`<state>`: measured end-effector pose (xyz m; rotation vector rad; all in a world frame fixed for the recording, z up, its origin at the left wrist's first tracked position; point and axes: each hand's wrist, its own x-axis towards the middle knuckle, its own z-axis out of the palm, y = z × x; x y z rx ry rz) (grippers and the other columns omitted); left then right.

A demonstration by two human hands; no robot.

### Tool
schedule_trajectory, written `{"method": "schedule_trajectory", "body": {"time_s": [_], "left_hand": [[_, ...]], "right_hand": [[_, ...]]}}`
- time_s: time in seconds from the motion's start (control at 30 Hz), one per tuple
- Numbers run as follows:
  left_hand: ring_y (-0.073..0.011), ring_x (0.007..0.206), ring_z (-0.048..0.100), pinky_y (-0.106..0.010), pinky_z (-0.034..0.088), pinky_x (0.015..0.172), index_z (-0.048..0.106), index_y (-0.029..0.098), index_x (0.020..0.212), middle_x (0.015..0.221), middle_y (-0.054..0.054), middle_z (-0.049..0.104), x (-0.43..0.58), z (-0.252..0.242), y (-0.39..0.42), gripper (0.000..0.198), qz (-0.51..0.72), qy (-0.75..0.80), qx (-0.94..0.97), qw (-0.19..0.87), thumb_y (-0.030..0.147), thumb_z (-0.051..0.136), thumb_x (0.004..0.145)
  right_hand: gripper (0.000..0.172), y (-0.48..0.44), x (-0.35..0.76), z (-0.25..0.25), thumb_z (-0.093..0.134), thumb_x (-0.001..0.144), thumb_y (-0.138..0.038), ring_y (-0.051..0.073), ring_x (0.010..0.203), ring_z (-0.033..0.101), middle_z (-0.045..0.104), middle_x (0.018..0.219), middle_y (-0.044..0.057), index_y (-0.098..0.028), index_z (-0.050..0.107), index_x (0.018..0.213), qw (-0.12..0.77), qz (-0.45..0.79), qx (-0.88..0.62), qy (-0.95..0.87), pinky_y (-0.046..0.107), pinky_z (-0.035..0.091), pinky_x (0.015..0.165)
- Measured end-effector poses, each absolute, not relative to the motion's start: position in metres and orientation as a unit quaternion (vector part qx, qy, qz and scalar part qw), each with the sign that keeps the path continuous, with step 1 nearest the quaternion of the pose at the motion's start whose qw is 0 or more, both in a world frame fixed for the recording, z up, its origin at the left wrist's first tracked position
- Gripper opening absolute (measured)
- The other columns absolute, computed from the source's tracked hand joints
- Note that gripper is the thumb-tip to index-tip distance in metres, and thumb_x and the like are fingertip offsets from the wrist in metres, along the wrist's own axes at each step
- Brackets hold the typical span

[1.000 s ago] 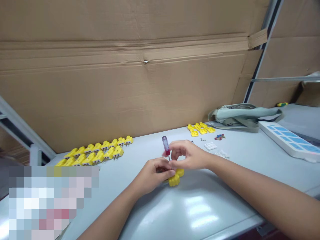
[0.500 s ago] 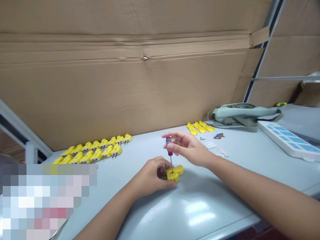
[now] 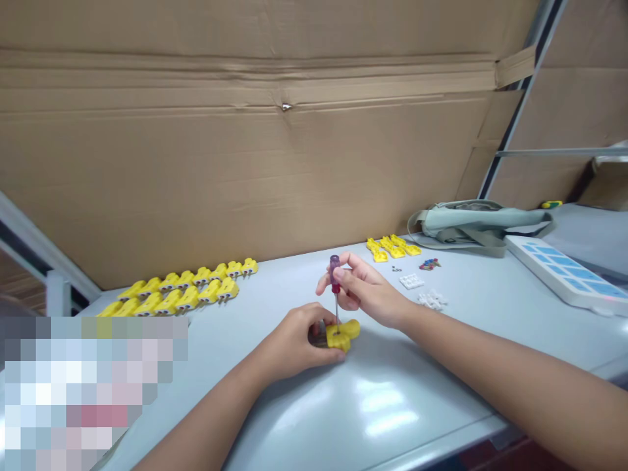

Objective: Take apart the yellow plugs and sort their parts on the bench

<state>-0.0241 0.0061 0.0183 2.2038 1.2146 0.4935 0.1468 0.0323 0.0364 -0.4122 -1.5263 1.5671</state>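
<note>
One yellow plug (image 3: 339, 339): your left hand (image 3: 297, 341) grips.
Screwdriver (image 3: 335, 269), plug's twelve o'clock: your right hand (image 3: 370, 290) pinches.
Screwdriving, seemingly: next turn needs steadiness.

Text: none legible | labels, brands: none readable | numbers: none readable | signs: none readable

L hand (image 3: 307, 341) is gripping yellow plug (image 3: 337, 341) on surface (image 3: 441, 379); R hand (image 3: 366, 289) is holding screwdriver (image 3: 335, 278) approx. upright, w/ tip meeting plug's top.
</note>
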Motion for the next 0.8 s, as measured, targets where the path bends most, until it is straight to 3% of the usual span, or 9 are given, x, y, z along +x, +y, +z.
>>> {"method": "schedule_trajectory", "body": {"time_s": [0.17, 0.37, 0.47, 0.57, 0.8], "left_hand": [[-0.0119, 0.061, 0.042, -0.023, 0.035, 0.056, 0.060, 0.018, 0.085, 0.073, 0.002, 0.050, -0.024, 0.017, 0.006, 0.029, 0.189, 0.444, 0.828, 0.286, 0.036, 0.069, 0.064], [-0.0129, 0.062, 0.044, -0.024, 0.036, 0.056, 0.061, 0.018, 0.093, 0.073, 0.001, 0.053, -0.024, 0.017, 0.007, 0.034, 0.177, 0.440, 0.832, 0.288, 0.039, 0.066, 0.067], [-0.0125, 0.061, 0.045, -0.024, 0.037, 0.056, 0.060, 0.019, 0.098, 0.073, 0.001, 0.054, -0.023, 0.019, 0.005, 0.035, 0.180, 0.434, 0.826, 0.313, 0.036, 0.066, 0.068], [-0.0131, 0.066, 0.047, -0.025, 0.040, 0.062, 0.060, 0.021, 0.101, 0.086, -0.001, 0.059, -0.022, 0.021, 0.004, 0.034, 0.198, 0.410, 0.827, 0.331, 0.031, 0.066, 0.069], [-0.0165, 0.077, 0.054, -0.026, 0.043, 0.068, 0.061, 0.020, 0.096, 0.089, -0.001, 0.061, -0.021, 0.023, 0.004, 0.030, 0.209, 0.413, 0.813, 0.353, 0.027, 0.066, 0.068]], "right_hand": [[0.027, 0.036, 0.148, 0.035, 0.040, 0.088, -0.049, 0.002, 0.036, 0.029, 0.050, 0.068, -0.006, -0.023, 0.044, 0.096, 0.403, 0.677, -0.158, -0.596, 0.018, 0.022, 0.035], [0.030, 0.035, 0.147, 0.033, 0.069, 0.072, -0.033, 0.003, 0.042, 0.040, 0.053, 0.063, -0.006, -0.019, 0.044, 0.079, 0.388, 0.646, -0.170, -0.635, 0.016, 0.031, 0.039], [0.025, 0.036, 0.149, 0.033, 0.058, 0.081, -0.040, 0.003, 0.043, 0.042, 0.057, 0.070, -0.003, -0.018, 0.050, 0.089, 0.365, 0.625, -0.172, -0.668, 0.018, 0.034, 0.042], [0.033, 0.037, 0.151, 0.033, 0.042, 0.088, -0.046, 0.004, 0.044, 0.042, 0.052, 0.063, -0.005, -0.017, 0.052, 0.102, 0.317, 0.624, -0.175, -0.693, 0.019, 0.035, 0.044], [0.029, 0.044, 0.150, 0.024, 0.069, 0.071, -0.031, 0.005, 0.048, 0.048, 0.064, 0.069, -0.001, -0.017, 0.044, 0.076, 0.280, 0.664, -0.180, -0.670, 0.018, 0.038, 0.047]]}}
